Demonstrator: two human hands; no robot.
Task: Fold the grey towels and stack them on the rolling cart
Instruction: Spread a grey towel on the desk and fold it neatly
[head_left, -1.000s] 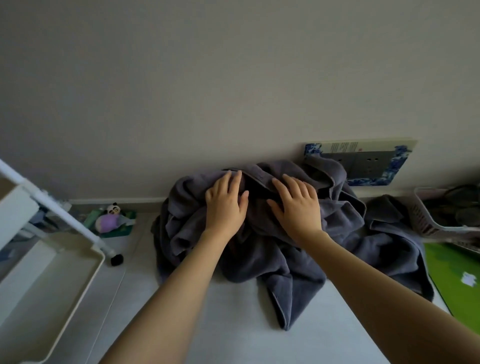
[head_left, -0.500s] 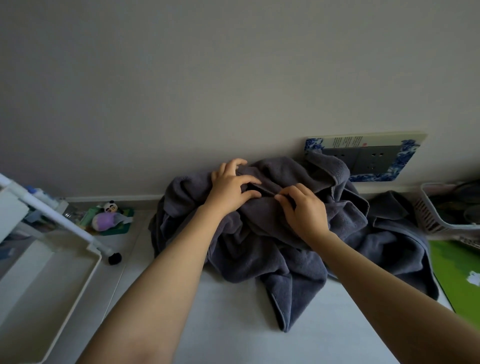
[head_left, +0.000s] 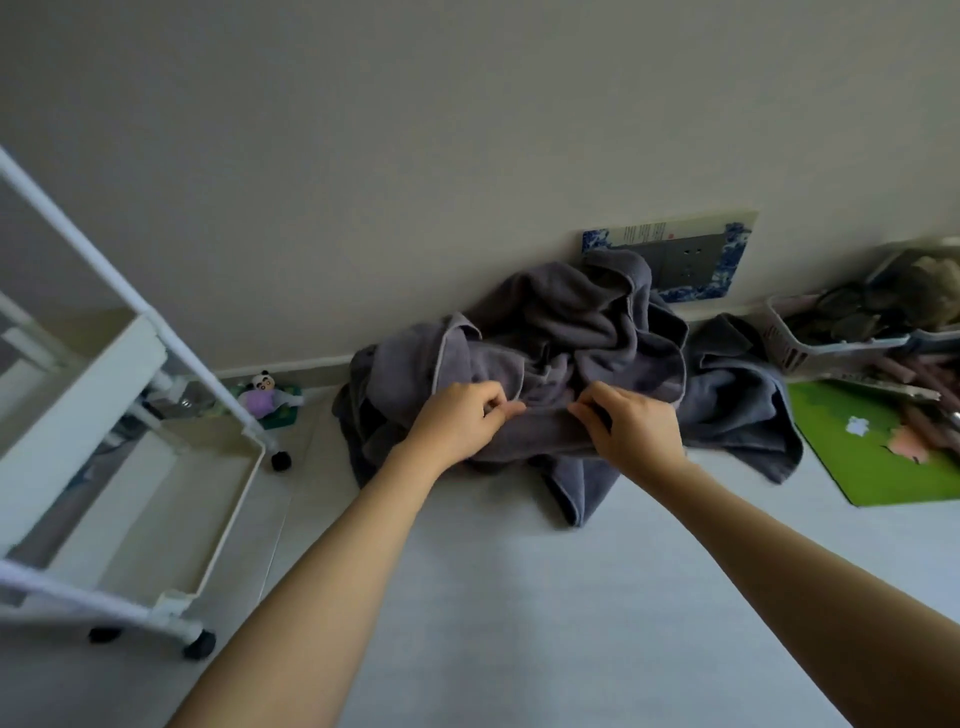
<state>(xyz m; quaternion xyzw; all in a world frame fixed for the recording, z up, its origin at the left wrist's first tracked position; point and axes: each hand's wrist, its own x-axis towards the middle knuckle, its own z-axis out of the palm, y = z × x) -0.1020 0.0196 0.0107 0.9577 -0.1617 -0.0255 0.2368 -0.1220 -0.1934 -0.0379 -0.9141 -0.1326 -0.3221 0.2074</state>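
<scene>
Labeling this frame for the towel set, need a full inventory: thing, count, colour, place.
crumpled grey terry towels: one heap, count unclear, grey, on the white surface against the wall
white metal rolling cart: 1, white with black casters, left, trays bare as far as visible
small panda plush toy: 1, white, black and purple, on the floor by the wall, behind the cart
blue-and-white patterned wall panel: 1, on the wall behind the heap, frames grey sockets
pale plastic slotted basket: 1, far right, holds dark items, blurred
green flat mat: 1, green, right of the heap
left hand: 1, grip pinches a towel edge
right hand: 1, grip pinches the same edge
</scene>
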